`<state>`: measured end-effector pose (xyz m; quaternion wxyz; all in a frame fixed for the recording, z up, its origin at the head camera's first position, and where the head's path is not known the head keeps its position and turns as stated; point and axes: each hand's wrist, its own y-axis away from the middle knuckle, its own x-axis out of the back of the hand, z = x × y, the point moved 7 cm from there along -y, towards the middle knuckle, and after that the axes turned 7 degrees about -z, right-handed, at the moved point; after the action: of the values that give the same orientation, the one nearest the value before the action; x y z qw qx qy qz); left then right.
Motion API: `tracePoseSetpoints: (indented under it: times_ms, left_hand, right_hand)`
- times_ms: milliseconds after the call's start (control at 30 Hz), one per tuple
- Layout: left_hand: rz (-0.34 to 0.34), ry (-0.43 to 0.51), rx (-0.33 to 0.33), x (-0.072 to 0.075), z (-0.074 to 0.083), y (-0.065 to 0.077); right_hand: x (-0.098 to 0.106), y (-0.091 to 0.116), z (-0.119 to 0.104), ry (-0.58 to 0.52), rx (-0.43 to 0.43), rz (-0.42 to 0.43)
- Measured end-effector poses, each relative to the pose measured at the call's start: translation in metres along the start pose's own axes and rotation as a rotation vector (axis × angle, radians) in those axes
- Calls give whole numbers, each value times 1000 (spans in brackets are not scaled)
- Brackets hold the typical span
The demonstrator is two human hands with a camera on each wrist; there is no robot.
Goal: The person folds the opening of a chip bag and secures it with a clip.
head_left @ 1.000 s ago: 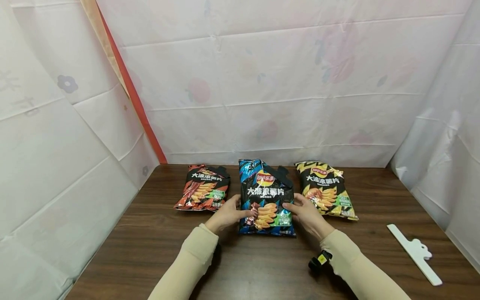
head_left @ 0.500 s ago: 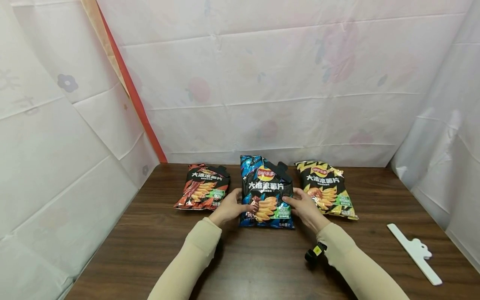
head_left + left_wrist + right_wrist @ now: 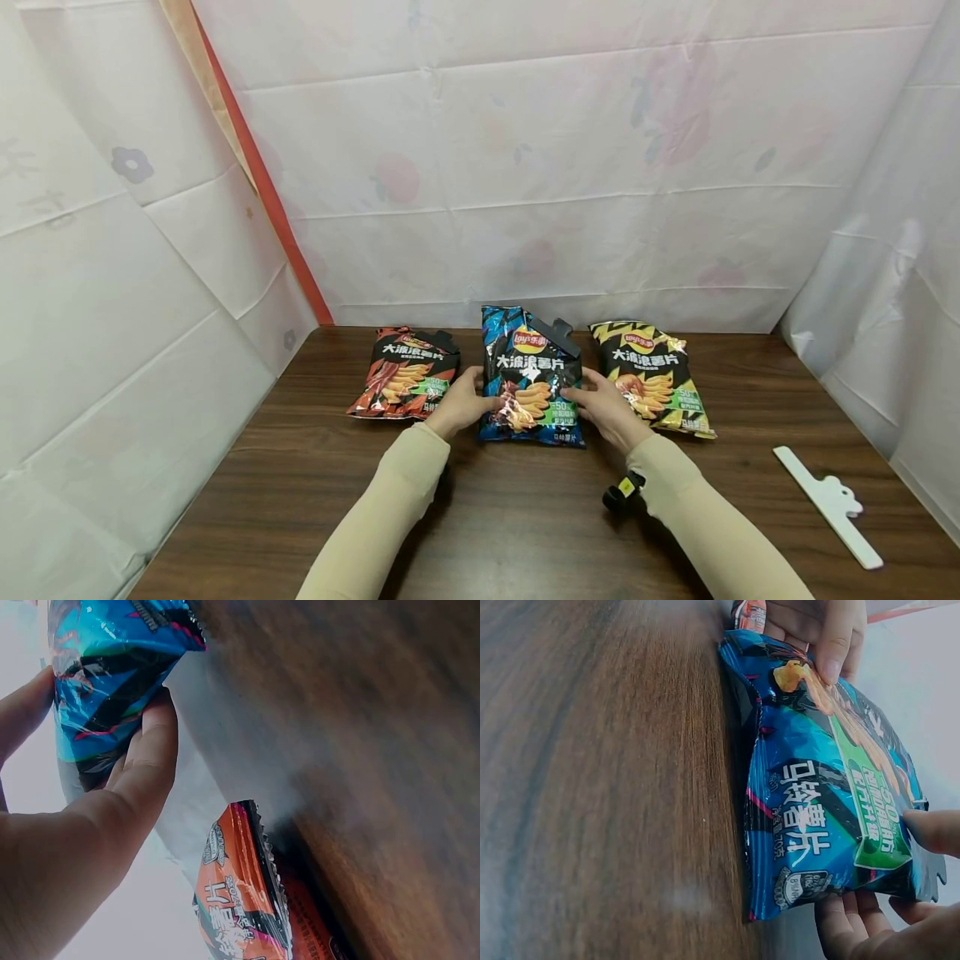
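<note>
A blue and black bag of potato chips point(image 3: 529, 363) lies in the middle of the table's far part, its printed front facing up. My left hand point(image 3: 459, 407) grips its left side, thumb on the front and fingers underneath. On the opposite side my right hand point(image 3: 611, 412) holds it the same way. A black bag clip point(image 3: 557, 335) sits slantwise across the folded top right corner. In the right wrist view the bag's bottom seam point(image 3: 757, 817) is close over the wood. The left wrist view shows fingers point(image 3: 150, 750) curled under the bag's edge.
Left of my hands lies a red chip bag point(image 3: 405, 379) with another black clip point(image 3: 442, 340). A yellow chip bag point(image 3: 651, 375) lies to the right. A white bag clip point(image 3: 828, 507) rests near the table's right edge. A white sheet point(image 3: 525, 167) hangs behind.
Both hands have moved the blue chip bag a little away from me, toward the back of the table. The red and yellow bags and the white clip stay put.
</note>
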<state>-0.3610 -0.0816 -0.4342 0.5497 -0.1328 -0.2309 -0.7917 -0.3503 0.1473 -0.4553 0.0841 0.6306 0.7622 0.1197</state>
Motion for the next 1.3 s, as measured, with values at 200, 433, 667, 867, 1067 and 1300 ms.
tracePoseSetpoints:
  times_ms: [200, 433, 667, 867, 1067, 1300]
  left_hand:
    - [26, 15, 7, 2, 0, -5]
    - [70, 15, 2, 2, 0, -9]
    - [58, 41, 20, 1, -2, -11]
    - [54, 19, 18, 2, -2, -12]
    - [43, 16, 22, 3, -1, -14]
    - [21, 6, 29, 3, -1, -16]
  right_hand:
    - [1, -4, 1, 29, -15, 17]
    - [2, -7, 1, 45, -20, 41]
    - [1, -11, 2, 42, -34, 39]
    - [1, -15, 2, 43, -46, 14]
    - [2, -18, 3, 48, -52, 10]
    - [0, -18, 2, 58, -58, 5]
